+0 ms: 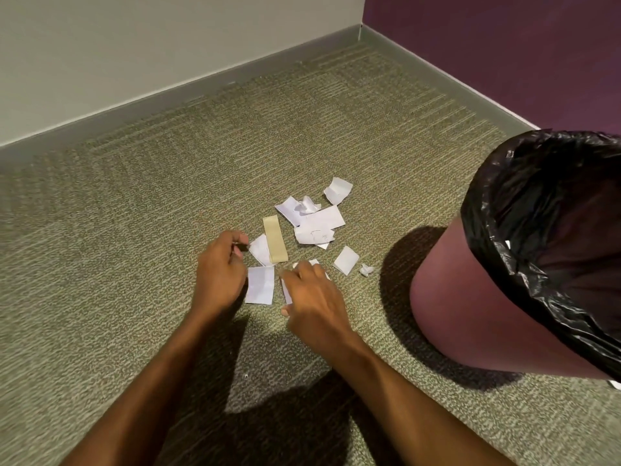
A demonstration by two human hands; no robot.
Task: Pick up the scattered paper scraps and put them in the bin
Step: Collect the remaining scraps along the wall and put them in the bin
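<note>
Right hand [314, 297] curls down over a white scrap, fingers bent around its edge, likely pinching it; contact partly hidden. Left hand [220, 269] is loosely curled, fingertips near the tan strip [275, 239]; cannot tell if it holds anything. Scraps [316, 223] lie clustered on the carpet [134, 230], just far of both hands. Bin [524, 280], black-lined, stands right, close, so each drop is probably a short reach.

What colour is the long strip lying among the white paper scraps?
Tan, a cardboard-like brown; the long strip stands out clearly in the head view.
</note>
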